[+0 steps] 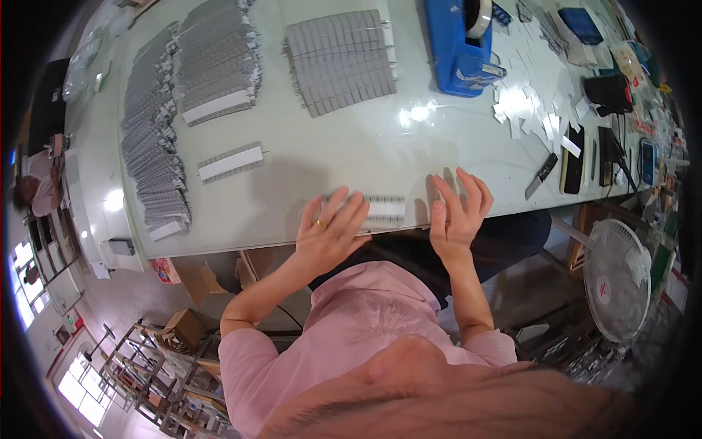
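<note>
A short grey strip with a white band along its middle (386, 208) lies near the table's front edge. Over its left end rests my left hand (333, 228), its fingers stretched flat and slightly blurred, with a ring on one of them. My right hand (461, 212) hovers just right of the strip, apart from it, fingers spread and holding nothing. A similar grey strip with a white band (231, 162) lies by itself farther left, with a thin pin or wire showing at its ends. What is under my left fingers is hidden.
Overlapping grey strips form a long row (155, 146), a second row (218, 66) and a block (340, 62). A blue tape dispenser (457, 62) stands at the back. On the right are white paper pieces (523, 110), a utility knife (542, 175) and a fan (618, 282).
</note>
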Tool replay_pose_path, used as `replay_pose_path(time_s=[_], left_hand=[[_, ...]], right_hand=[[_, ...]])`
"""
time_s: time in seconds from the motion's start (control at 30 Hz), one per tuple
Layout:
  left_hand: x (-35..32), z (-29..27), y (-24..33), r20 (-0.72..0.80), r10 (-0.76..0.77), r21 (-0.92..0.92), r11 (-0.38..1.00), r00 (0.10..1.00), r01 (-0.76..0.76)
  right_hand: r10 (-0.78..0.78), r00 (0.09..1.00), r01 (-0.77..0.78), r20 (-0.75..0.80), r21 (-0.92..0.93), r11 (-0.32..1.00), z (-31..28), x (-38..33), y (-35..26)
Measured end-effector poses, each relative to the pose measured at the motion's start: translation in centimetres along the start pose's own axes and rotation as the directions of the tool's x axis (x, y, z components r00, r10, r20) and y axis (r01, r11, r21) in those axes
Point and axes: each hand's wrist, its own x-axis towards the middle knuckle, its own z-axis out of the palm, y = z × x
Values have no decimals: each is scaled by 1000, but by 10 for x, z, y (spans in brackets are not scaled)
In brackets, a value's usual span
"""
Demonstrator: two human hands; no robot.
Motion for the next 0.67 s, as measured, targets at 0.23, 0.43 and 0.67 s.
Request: replay_pose_path(time_s=[0.23, 0.43, 0.67], left_hand=[[-38, -23, -28, -137, 129, 33, 992, 982, -125], [-18, -64, -129, -305, -32, 466, 867, 952, 178], [-34, -61, -154, -182, -190, 416, 874, 965, 251]], right_hand=[[-32, 999, 32, 4, 59, 998, 5, 7, -4], [-73, 997, 73, -6, 92, 993, 10, 20, -14], [-165, 982, 156, 89, 96, 983, 20, 43, -26]])
